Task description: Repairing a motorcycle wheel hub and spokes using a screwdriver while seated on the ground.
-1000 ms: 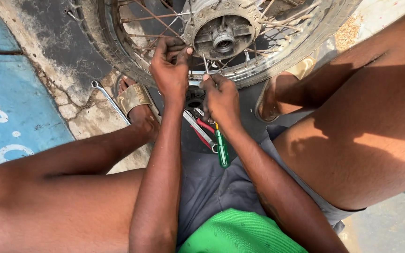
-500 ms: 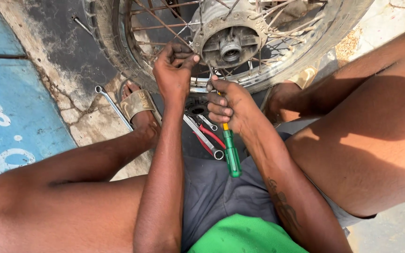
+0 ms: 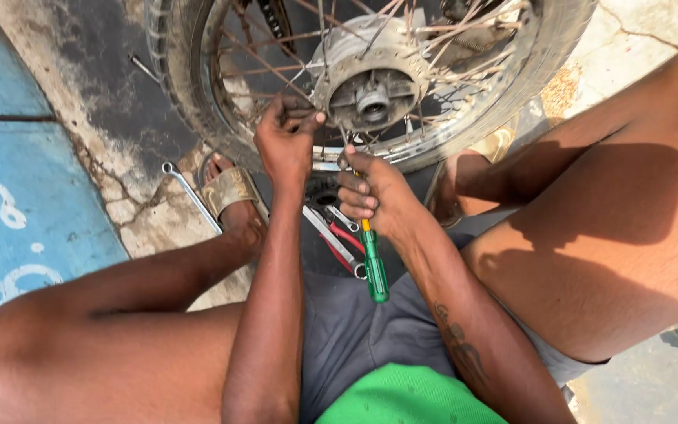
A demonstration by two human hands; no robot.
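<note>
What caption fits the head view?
Right hand grips green-handled screwdriver at spoked motorcycle wheel; left hand pinches spokes.

wheels: 1 spoked wheel [image 3: 370,86]
screwdrivers: 1 green-handled screwdriver [image 3: 373,267]
spanners: 3, one [image 3: 190,192] apart on the ground
hands: 2

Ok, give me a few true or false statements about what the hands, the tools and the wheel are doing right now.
1. The right hand grips a screwdriver with a green and yellow handle. True.
2. The left hand rests flat on the ground, away from the wheel. False: it is raised at the spoked wheel, its fingers among the spokes near the rim.
3. A wrench lies on the cracked concrete beside the sandalled foot. True.
4. The wheel has a solid disc with no spokes. False: thin metal spokes run from the hub to the rim.
5. The screwdriver's handle points down toward the person's lap. True.
</note>
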